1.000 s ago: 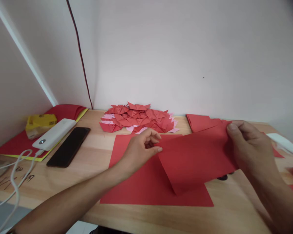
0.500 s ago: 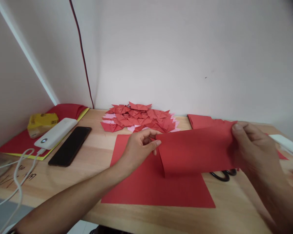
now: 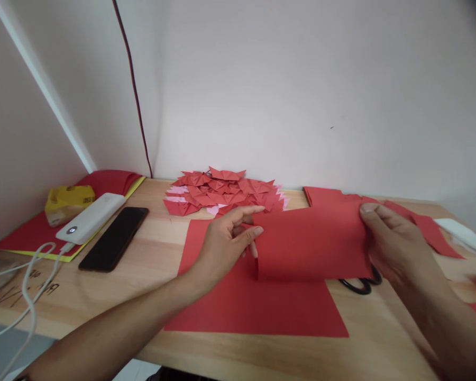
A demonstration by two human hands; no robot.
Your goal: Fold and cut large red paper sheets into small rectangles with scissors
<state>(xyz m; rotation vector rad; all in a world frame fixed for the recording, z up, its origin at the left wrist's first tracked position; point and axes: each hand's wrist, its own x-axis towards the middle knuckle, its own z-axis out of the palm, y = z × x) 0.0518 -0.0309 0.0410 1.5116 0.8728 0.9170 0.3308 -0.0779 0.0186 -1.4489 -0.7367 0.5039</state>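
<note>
Both of my hands hold one red paper sheet (image 3: 309,246) up over the wooden table (image 3: 150,254). My left hand (image 3: 226,241) pinches its left edge. My right hand (image 3: 396,246) grips its right edge, thumb on the near face. The sheet hangs nearly level, its lower edge just above a larger red sheet (image 3: 254,307) that lies flat on the table. Behind it, against the wall, lies a heap of folded red and pink paper pieces (image 3: 226,191).
Black scissors (image 3: 360,284) peek out below the held sheet. More red sheets (image 3: 424,225) lie at the right rear. At the left are a black phone (image 3: 114,238), a white power bank (image 3: 90,218) with cable, and a yellow box (image 3: 67,200) on red paper.
The held sheet has turned from a tilt to nearly level and moved slightly away from me. My right hand shifted left along its edge, uncovering the scissors handle.
</note>
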